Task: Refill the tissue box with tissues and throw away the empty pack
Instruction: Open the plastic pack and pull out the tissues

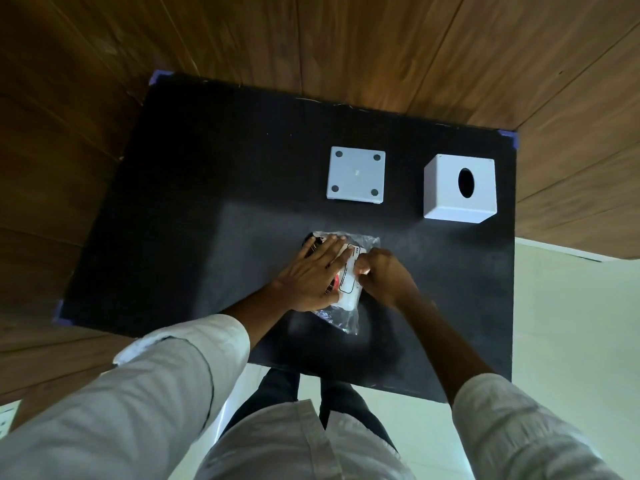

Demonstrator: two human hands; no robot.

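Observation:
A clear plastic tissue pack (349, 271) with a white label lies on the black table (207, 202), near its front middle. My left hand (311, 275) lies flat on the pack's left side, fingers spread. My right hand (384, 275) pinches the pack's right edge at the label. The white cube tissue box cover (460, 188), with an oval hole on top, stands at the back right. Its square white base plate (356, 174), with round pads at its corners, lies to the left of the cover.
The table stands against wood-panelled walls, blue tape at its corners. Pale tiled floor shows at the right and below, with my legs at the table's front edge. The table's left half holds nothing.

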